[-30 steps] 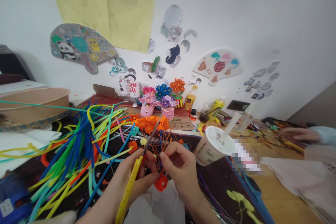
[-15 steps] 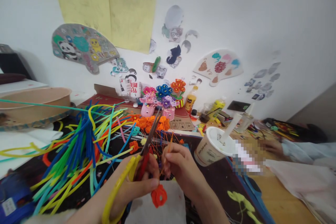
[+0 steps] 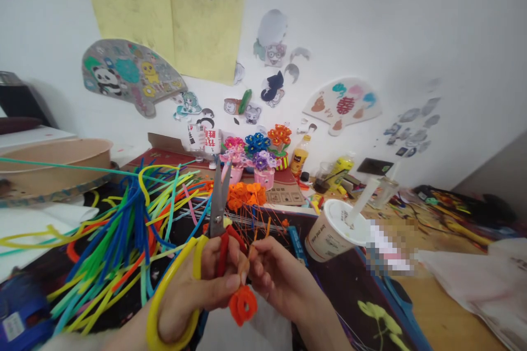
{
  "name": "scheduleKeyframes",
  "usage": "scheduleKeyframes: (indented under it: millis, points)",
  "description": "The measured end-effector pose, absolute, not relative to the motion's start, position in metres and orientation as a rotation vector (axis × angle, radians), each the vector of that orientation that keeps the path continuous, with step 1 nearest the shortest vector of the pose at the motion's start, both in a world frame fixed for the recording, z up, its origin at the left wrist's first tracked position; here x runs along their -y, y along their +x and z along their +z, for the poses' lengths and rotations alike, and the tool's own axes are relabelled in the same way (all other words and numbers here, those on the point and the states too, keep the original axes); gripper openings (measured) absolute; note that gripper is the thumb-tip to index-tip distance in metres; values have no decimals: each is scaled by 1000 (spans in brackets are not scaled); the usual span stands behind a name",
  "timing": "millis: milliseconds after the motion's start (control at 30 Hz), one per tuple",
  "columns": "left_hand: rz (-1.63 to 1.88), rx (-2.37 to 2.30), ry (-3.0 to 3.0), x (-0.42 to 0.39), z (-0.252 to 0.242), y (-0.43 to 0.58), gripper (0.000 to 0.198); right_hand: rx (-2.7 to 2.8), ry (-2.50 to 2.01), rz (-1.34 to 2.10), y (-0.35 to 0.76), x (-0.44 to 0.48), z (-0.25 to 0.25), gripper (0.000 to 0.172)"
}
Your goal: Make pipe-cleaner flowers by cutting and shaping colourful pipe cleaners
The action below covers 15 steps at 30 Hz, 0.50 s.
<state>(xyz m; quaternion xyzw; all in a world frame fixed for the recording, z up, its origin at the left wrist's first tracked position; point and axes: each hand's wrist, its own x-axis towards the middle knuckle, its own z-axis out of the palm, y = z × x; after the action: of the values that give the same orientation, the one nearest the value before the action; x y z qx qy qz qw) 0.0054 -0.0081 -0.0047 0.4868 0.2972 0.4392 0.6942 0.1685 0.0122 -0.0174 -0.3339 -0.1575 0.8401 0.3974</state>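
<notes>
My left hand (image 3: 193, 290) is closed around a pair of scissors (image 3: 217, 205). Its fingers pass through the big yellow handle loop (image 3: 164, 307), and the grey blades point up and look nearly closed. Its thumb rests by a small orange pipe-cleaner flower (image 3: 242, 305). My right hand (image 3: 280, 279) pinches the flower's thin orange stem just above the bloom, fingers curled together. Both hands meet low in the middle of the view, over a dark mat (image 3: 354, 279).
A heap of coloured pipe cleaners (image 3: 123, 225) fans out at the left. Finished orange flowers (image 3: 245, 194) and small flower pots (image 3: 263, 167) stand behind my hands. A paper cup with a straw (image 3: 329, 233) is at the right, and a round brown tray (image 3: 53, 162) at far left.
The scissors have swung from leaning right to upright and moved left. The orange flower is now held between both hands. Another person's hand at the right edge has gone from view.
</notes>
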Motion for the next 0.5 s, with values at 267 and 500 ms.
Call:
scheduleKeyframes:
  millis: [267, 500]
  points:
    - [940, -647, 1041, 6, -13, 6, 31, 705, -782, 1926, 167, -10, -18, 25]
    - [874, -627, 967, 6, -16, 5, 37, 837, -725, 1757, 172, -13, -14, 28]
